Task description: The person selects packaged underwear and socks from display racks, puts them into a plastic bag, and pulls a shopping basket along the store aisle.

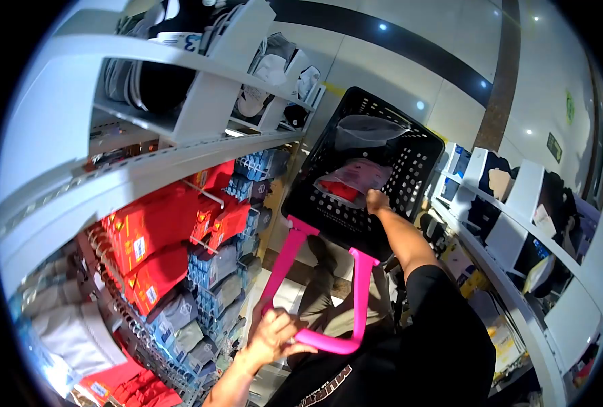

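Observation:
My left hand [277, 334] is wrapped around the lower left corner of a pink pull handle [359, 298]. That handle is joined to a black shopping basket [420, 152] with holes in its walls. Inside the basket, my right hand [377, 201] is closed at the right edge of a clear plastic bag [369, 173] with something red in it. Its fingertips are partly hidden. Farther back in the basket lies a second clear bag [366, 129] with dark and grey contents.
Racks of red packages [155, 230] and blue-grey packs [213, 264] hang close on my left. White shelves with caps [271, 71] stand above them. A white shelf unit [511, 224] with dark goods runs along my right. Pale tiled floor [383, 61] lies beyond the basket.

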